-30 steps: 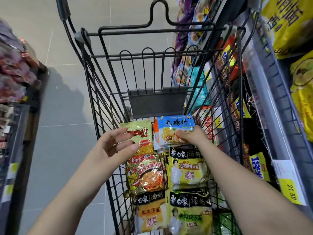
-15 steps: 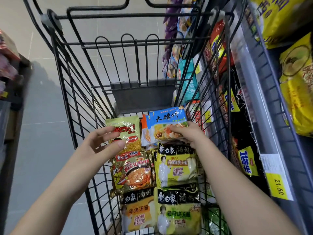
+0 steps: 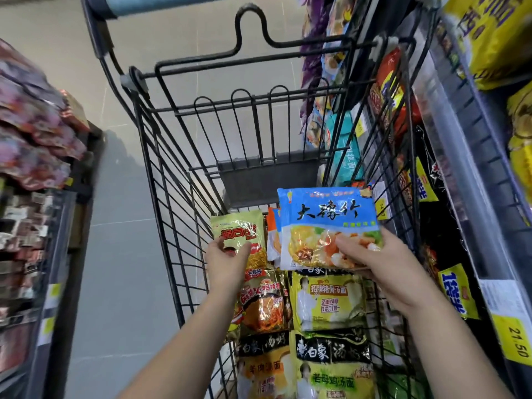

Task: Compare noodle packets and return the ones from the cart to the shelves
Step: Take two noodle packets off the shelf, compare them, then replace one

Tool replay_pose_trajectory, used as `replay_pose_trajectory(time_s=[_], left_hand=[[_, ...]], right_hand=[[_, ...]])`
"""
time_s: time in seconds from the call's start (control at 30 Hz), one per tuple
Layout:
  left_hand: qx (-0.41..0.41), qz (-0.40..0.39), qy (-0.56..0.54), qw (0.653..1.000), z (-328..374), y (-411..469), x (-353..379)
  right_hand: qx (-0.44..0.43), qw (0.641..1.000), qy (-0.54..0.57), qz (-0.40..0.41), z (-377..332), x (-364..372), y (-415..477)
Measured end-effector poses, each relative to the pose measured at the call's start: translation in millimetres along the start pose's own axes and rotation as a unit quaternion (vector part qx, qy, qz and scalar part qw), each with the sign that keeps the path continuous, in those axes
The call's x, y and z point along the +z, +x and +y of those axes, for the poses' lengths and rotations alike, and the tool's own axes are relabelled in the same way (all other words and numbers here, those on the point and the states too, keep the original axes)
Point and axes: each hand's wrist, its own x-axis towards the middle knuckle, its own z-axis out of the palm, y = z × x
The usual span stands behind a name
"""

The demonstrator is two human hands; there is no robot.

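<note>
A black wire cart holds several noodle packets lying flat. My right hand grips a blue noodle packet by its lower edge and holds it lifted above the others. My left hand rests on the lower part of a pale green-gold noodle packet, fingers curled onto it; whether it grips it is unclear. Below lie a gold-and-orange packet, a yellow-green packet and two black-and-yellow packets. An orange packet peeks out behind the blue one.
The shelves on the right hold yellow, red and black noodle packets, with a yellow price tag reading 21.50. A shelf unit on the left carries reddish packets. Grey tiled floor runs between them. The cart handle is at the top.
My right hand has lifted the blue packet up off the pile. My left hand moved forward onto the green-gold packet. The view tilted upward.
</note>
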Motion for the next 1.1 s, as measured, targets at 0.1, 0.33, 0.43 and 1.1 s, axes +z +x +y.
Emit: replay_pose_trajectory(time_s=[0.1,0.33,0.43,1.1], left_hand=[[0.009,0.026,0.010,1.000,-15,14,11],[-0.005,0.059,0.083,0.995,-48,59,34],[-0.003,0.077,0.112,0.991,-49,59,40],[-0.022,0.030,0.199,0.979,-34,53,36]], right_hand=[[-0.004,1.000,0.006,0.003,0,-6,-27],[0.003,0.999,-0.004,0.031,1,-12,-54],[0.001,0.999,-0.015,0.029,0,-15,-57],[0.014,0.999,-0.014,0.034,2,-7,-65]])
